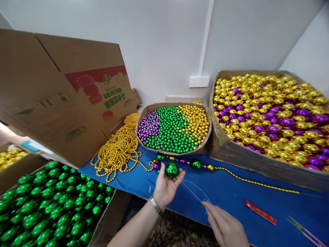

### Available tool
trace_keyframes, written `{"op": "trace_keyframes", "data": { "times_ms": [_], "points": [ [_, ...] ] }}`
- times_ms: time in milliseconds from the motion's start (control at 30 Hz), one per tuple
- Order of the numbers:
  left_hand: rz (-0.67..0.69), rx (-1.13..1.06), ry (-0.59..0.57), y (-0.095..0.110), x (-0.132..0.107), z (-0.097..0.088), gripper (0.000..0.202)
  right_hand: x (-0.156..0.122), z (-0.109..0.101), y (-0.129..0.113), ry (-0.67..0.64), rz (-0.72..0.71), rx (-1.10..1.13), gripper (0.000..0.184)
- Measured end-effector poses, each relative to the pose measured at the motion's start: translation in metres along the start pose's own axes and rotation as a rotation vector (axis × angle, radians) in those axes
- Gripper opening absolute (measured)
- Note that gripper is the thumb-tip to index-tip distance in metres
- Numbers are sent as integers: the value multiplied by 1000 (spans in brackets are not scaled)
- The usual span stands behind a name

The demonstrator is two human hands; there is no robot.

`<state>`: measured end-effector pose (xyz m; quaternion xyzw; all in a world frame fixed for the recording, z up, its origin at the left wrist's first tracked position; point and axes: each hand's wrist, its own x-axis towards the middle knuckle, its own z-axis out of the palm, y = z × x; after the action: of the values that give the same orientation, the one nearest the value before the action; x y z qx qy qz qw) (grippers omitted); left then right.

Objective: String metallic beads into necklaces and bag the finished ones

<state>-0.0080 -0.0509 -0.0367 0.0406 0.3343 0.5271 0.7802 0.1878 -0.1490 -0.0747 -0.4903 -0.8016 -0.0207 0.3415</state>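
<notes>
My left hand (165,192), with a metal band on its wrist, is closed around a large shiny green bead (171,169) above the table's front edge. My right hand (226,224) pinches a long thin needle (190,189), whose far end meets the bead; whether it passes inside, I cannot tell. A fine white thread (199,188) loops beside the needle. Just behind my left hand lies a strung garland (196,164) of green, gold and purple beads. It runs right into a twisted gold bead strand (257,181).
A divided tub of small beads (174,128) stands at the back. Right of it is a big box (231,147) of gold and purple beads. Gold chains (117,151) pile by a tall carton (97,89). Large green beads (51,206) fill the left box. Tweezers (305,230) and a red packet (260,212) lie right.
</notes>
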Motion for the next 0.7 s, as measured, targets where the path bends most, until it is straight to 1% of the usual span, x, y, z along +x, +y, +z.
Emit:
{"op": "trace_keyframes", "data": {
  "times_ms": [200, 300, 367, 533, 700],
  "points": [
    [24, -18, 12, -2, -1, 2, 47, -1, 1, -1, -5, -19, -8, 30],
    [39, 2, -2, -7, -4, 3, 46, 0, 3, -2, 5, -39, -18, 30],
    [65, 37, -45, -13, -8, 4, 44, 0, 6, -2, 19, -34, -34, 29],
    [138, 127, -197, -28, -17, 2, 31, 5, 10, -4, 54, 36, -27, 30],
    [128, 155, -248, -28, -20, 1, 32, 8, 7, -3, 46, 30, 15, 32]
  ]
}}
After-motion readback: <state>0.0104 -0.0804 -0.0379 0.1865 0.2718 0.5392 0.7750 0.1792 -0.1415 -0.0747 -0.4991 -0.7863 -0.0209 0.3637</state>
